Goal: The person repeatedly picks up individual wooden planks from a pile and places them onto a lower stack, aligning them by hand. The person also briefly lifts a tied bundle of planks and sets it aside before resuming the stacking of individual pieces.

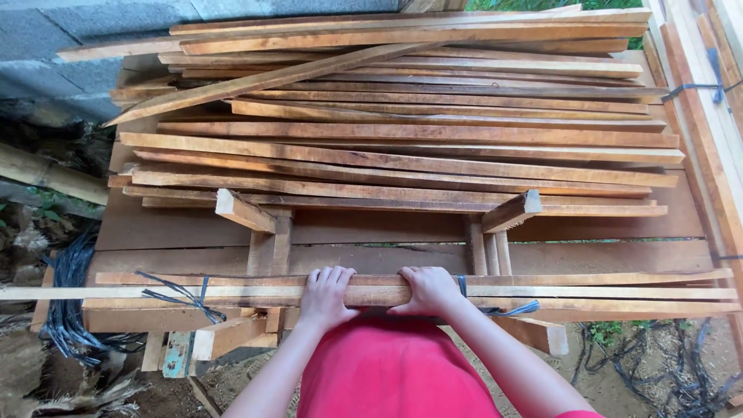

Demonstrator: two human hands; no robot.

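Both forearms reach forward, near centre; left hand (325,296) and right hand (428,289) lie palm-down, side by side, fingers curled closed.

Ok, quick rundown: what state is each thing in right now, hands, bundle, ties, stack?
Left hand: closed over the front slat bundle, fingers curled on top.
Right hand: closed over the same bundle, beside the left.
Slat bundle: lying flat across the rack's front edge, tied.
Black strap: knotted round the bundle, ends loose.
Blue strap: wrapped near the right hand, tail hanging free.
Loose slats: piled unevenly, untied, some askew.
Two wooden stops: tilted upward, holding back the pile.
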